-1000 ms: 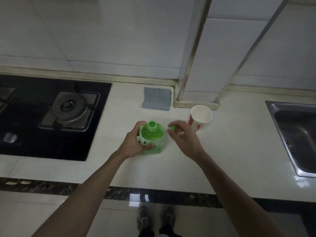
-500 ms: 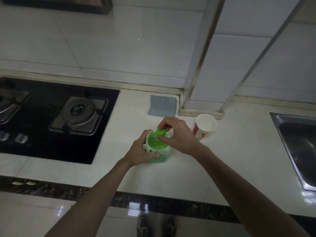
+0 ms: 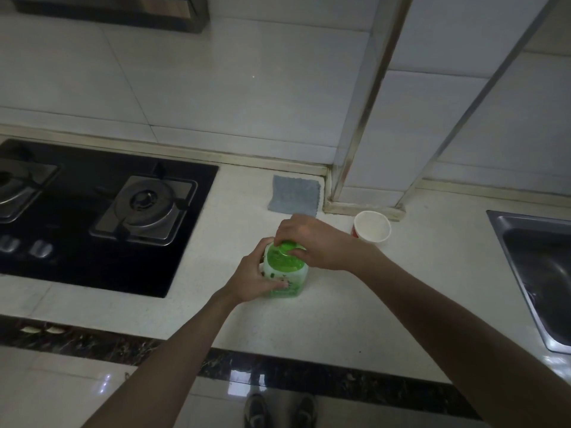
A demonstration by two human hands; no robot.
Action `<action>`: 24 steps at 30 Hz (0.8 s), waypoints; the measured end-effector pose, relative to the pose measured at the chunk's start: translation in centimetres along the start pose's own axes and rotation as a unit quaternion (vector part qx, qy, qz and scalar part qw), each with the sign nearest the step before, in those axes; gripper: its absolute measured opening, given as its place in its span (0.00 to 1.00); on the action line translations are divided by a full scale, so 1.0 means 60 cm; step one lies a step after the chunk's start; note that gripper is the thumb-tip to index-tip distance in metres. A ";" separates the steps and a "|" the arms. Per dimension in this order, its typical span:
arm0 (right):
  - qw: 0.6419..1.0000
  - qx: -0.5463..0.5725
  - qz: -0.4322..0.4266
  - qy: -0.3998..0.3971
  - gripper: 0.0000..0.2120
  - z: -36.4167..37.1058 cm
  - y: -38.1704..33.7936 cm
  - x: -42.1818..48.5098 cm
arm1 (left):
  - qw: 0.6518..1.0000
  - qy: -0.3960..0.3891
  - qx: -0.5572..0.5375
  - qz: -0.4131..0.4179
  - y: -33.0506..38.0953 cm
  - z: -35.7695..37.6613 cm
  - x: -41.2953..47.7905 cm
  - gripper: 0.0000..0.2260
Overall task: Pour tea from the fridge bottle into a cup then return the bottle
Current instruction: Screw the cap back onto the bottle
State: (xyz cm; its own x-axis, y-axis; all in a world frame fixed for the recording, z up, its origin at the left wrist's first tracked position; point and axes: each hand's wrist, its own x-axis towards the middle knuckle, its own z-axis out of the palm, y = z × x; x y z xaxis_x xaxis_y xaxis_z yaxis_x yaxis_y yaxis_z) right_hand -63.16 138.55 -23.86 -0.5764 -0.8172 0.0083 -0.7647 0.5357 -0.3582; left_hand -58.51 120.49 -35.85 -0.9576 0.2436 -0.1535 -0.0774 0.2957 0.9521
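So the green tea bottle (image 3: pixel 285 264) is standing upright on the white tabletop (image 3: pixel 370 304), roughly mid-counter, with the black gas hob (image 3: pixel 92 217) off to the left and the steel sink (image 3: pixel 537 273) over on the right. The left grip (image 3: pixel 256 279) is wrapped around the side of the bottle body, fingers curled over the label. The right grip (image 3: pixel 315 242) is up top, fingertips pinching the green cap (image 3: pixel 289 246), which sits on the bottle's neck. Honestly can't tell how far it's screwed on.

The paper cup (image 3: pixel 372 226), white with a bit of red on the outside, stands upright just beyond the right grip and a little to the right. It's apart from the bottle and close to the foot of the tiled column (image 3: pixel 432 134). What's inside it I can't make out from this angle.

A grey cloth (image 3: pixel 295 194) lies flat behind the bottle, near the wall edge. The person's shoes (image 3: pixel 281 412) show at the bottom, on the shiny floor (image 3: pixel 77 381).
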 end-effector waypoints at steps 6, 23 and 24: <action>0.987 -0.133 -0.073 -0.060 0.07 -0.005 -0.006 0.012 | 1.000 0.002 -0.001 -0.006 -0.004 0.002 0.001 0.38; 0.980 -0.190 0.055 -0.014 0.26 -0.010 -0.007 0.001 | 1.000 -0.009 -0.011 -0.003 -0.003 -0.002 0.001 0.36; 0.985 -0.169 0.028 -0.032 0.25 -0.016 -0.011 -0.003 | 1.000 -0.009 -0.012 -0.003 -0.004 -0.002 0.001 0.35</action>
State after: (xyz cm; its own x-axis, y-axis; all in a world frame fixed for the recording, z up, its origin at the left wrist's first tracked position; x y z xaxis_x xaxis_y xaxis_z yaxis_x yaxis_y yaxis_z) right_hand -62.85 138.56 -22.73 -0.6092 -0.7903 -0.0647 -0.7907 0.6116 -0.0257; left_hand -58.59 120.32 -36.04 -0.9518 0.2595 -0.1636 -0.0893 0.2756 0.9571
